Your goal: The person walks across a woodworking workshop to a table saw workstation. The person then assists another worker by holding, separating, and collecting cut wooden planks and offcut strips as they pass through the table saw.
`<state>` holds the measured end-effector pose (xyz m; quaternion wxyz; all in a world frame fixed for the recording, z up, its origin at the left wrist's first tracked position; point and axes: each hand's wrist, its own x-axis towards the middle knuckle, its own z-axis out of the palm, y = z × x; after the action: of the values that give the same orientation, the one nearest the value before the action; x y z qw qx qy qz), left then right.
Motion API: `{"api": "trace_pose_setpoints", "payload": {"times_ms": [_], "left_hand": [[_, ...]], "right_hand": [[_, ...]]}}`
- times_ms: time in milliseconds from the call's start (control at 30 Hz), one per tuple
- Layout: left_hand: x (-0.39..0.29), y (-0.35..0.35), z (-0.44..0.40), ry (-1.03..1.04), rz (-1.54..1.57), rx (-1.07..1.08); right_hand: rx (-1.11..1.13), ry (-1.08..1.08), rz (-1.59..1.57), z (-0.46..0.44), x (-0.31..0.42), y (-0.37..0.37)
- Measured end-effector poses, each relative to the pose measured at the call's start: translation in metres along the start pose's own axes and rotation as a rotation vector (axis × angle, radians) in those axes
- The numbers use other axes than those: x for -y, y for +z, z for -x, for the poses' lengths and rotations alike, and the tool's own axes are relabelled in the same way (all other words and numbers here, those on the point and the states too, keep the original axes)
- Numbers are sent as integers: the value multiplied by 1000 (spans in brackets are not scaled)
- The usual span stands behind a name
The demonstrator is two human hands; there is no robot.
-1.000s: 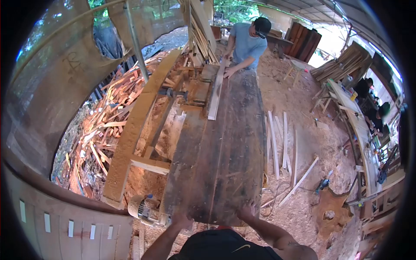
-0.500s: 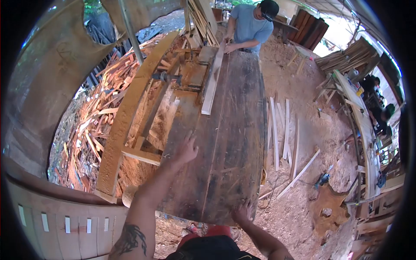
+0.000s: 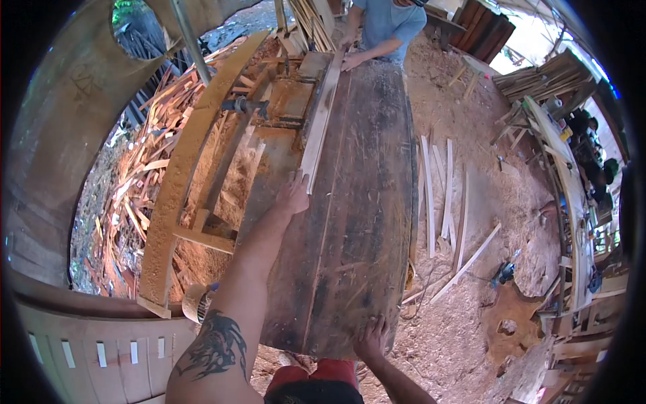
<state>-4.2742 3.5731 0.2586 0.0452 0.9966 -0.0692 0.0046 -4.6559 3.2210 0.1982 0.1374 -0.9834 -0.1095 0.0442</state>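
My left hand (image 3: 293, 194) is stretched forward over the dark wooden table (image 3: 356, 236), its fingers closed at the near end of a long pale wooden strip (image 3: 321, 121). That strip lies lengthwise along the left part of the tabletop, beside the machine's sawdust-covered section (image 3: 286, 104). Across the table, another person (image 3: 390, 34) in a blue shirt has both hands at the strip's far end. Near the front right corner, my right hand (image 3: 372, 338) rests on the tabletop with fingers spread, holding nothing.
A long sawdust-covered beam (image 3: 182, 182) runs along the table's left side, with heaped wood offcuts (image 3: 145, 175) beyond it. Several pale strips (image 3: 447, 195) lie on the sawdust floor to the right. Farther right are a flat wood slab (image 3: 515, 323) and a long workbench (image 3: 572, 202).
The strip has slid toward me along the table. My left hand has moved forward and met its near end. My right hand stays on the front corner.
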Motion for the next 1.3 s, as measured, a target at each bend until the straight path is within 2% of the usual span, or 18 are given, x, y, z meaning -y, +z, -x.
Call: {"api": "trace_pose_setpoints", "payload": {"times_ms": [233,333,433,600,700,767,833,967,1033,1067,1167,1300], "left_hand": [[-8,17,9,7,-154,83],[-8,18,15,33,-200,100],[-10,10,15,27,-204,207],[-16,13,19,28,-175,225],[-21,18,40,44,-159,176],[-26,17,56,43,-151,155],[-30,16,68,28,-146,154],[-37,10,87,53,-190,121],[-31,35,97,78,-283,27],[-32,37,100,93,-325,-21],[-41,20,112,71,-312,130],[-41,11,126,51,-189,70]], "right_hand": [[28,-27,21,0,0,1],[21,95,-47,-6,17,-29],[90,234,-180,-21,24,-57],[-172,121,-329,-87,29,-69],[-335,5,-445,-158,34,-50],[-354,-6,-512,-212,43,-37],[-278,-2,-594,-266,55,-36],[-289,25,-607,-362,86,-11],[-195,64,-516,-393,103,-6],[-149,84,-468,-403,110,-10],[63,106,-422,-415,130,-23],[105,136,-394,-416,137,-16]]}}
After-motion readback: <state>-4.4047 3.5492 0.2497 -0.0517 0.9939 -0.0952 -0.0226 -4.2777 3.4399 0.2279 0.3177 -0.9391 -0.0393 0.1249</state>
